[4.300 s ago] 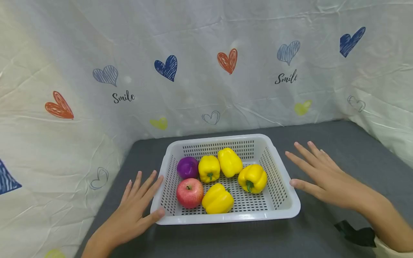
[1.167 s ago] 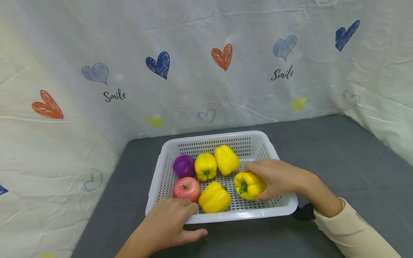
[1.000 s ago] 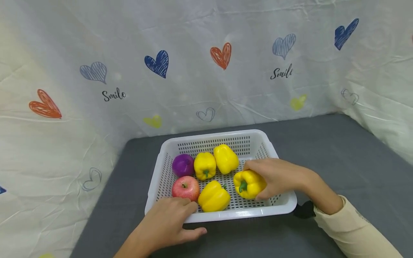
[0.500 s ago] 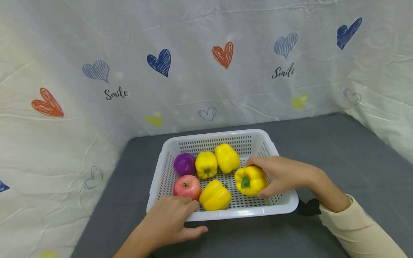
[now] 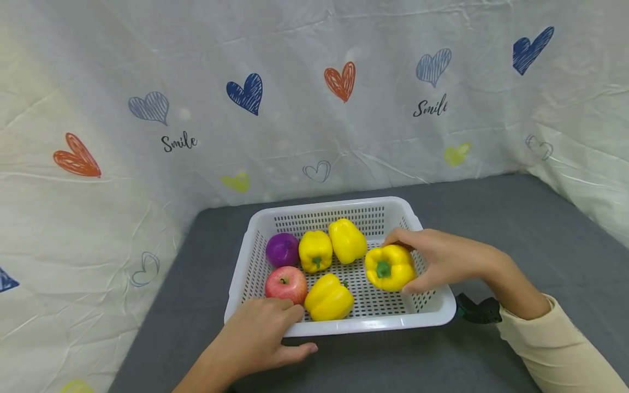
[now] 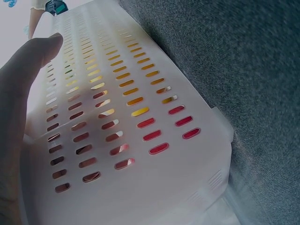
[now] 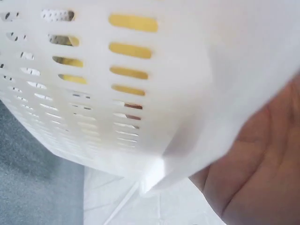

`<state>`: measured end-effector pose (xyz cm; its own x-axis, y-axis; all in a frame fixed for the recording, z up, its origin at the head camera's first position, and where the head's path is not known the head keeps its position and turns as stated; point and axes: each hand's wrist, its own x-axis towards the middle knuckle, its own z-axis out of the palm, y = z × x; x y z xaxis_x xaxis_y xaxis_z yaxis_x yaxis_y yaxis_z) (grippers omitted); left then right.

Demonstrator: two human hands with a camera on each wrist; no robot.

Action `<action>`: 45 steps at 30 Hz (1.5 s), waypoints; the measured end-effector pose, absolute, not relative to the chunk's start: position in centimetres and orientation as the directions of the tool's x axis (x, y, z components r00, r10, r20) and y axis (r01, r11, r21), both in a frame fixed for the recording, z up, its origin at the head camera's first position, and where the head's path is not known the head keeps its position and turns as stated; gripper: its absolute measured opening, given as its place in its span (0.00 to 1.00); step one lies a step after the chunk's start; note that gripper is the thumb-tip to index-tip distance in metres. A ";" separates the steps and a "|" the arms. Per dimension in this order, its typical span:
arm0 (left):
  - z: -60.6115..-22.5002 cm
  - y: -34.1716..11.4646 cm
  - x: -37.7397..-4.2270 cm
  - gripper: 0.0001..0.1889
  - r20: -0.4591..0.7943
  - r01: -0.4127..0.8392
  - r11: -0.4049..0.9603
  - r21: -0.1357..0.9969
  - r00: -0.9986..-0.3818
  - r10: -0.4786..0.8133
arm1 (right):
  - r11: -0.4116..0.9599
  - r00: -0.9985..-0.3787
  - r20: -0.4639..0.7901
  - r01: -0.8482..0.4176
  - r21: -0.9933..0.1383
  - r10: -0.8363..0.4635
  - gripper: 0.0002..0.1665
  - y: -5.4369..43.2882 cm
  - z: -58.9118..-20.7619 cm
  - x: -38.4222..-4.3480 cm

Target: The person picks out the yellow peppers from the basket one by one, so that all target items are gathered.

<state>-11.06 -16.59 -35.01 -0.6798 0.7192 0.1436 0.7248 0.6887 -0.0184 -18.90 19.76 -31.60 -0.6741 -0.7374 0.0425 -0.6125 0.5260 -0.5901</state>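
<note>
My right hand (image 5: 437,256) grips a yellow bell pepper (image 5: 390,268) at the right side of the white plastic basket (image 5: 363,326), its green stem facing me. In the right wrist view part of the right hand (image 7: 262,164) shows beyond the basket's slotted wall (image 7: 187,84). The left hand (image 5: 257,335) holds the basket's front rim near the left corner, fingers bent over it beside a red apple (image 5: 287,284). The left thumb (image 6: 44,49) lies outside the wall in the left wrist view. Yellow bell peppers (image 5: 329,297) and a purple round item (image 5: 282,249) lie in the basket.
The basket stands on a dark grey cloth-covered table (image 5: 516,229). A white curtain (image 5: 295,54) printed with hearts hangs behind and along the left. A black band (image 5: 479,309) shows at the right wrist.
The left hand came from the basket's left side to its front rim. The right hand reached in and took hold of the yellow bell pepper, then shifted it slightly up and right.
</note>
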 end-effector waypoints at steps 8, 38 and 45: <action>-34.9 -16.5 -11.0 0.25 0.113 0.716 0.698 0.010 -0.694 0.711 | 0.531 -0.674 0.119 -0.666 -0.524 -0.729 0.39 20.3 -31.3 -19.0; -34.5 -16.5 -11.1 0.26 0.101 0.711 0.704 0.007 -0.701 0.706 | 0.495 -0.716 0.176 -0.618 -0.611 -0.676 0.37 23.1 -29.3 -18.3; -34.5 -16.5 -11.1 0.26 0.088 0.708 0.706 0.020 -0.704 0.704 | 0.509 -0.735 0.194 -0.610 -0.607 -0.650 0.35 23.8 -28.7 -18.3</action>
<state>-11.14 -16.49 -34.49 -0.7043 0.7044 0.0884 0.7083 0.7056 0.0202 -18.27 23.76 -28.75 -0.7353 -0.6495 0.1936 -0.6098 0.5092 -0.6074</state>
